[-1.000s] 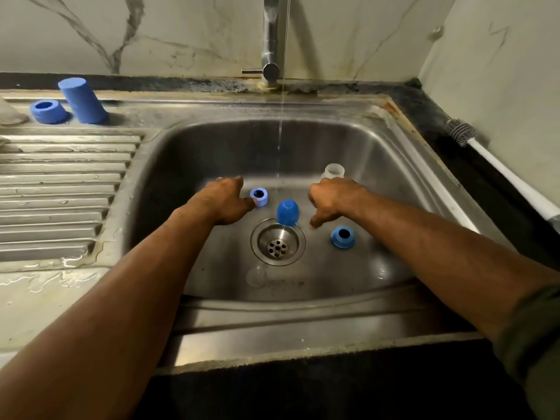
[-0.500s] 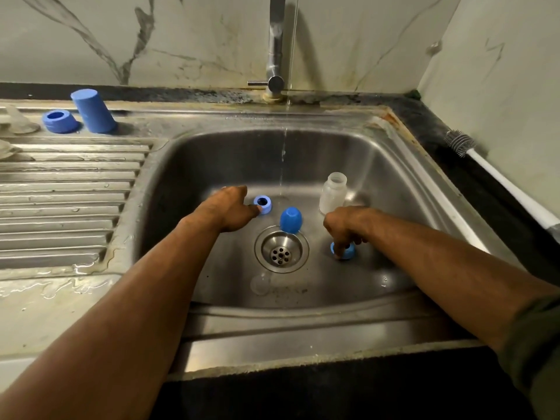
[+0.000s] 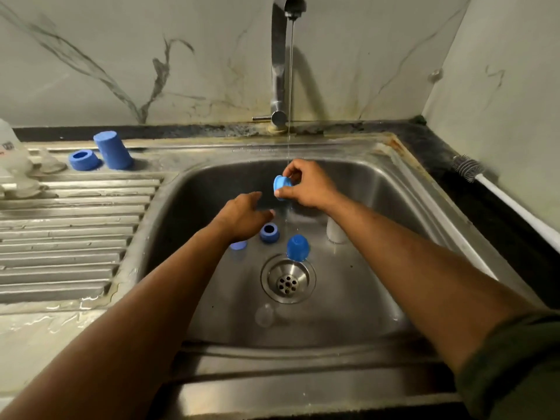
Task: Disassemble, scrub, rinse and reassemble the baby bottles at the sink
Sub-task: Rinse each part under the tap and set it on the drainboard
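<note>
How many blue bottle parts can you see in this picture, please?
6: collar and cap on the drainboard; collar in the right hand; collar, cap and another in the basin.

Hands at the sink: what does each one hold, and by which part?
The right hand pinches a blue ring by its rim, under the water. The left hand holds nothing.

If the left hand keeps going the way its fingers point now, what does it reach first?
Most likely the blue ring pinched in the right hand under the water stream. The left hand is open, its fingers aimed up and right toward it, with only a small gap showing. Depth is unclear from one view, so it might pass underneath.
</note>
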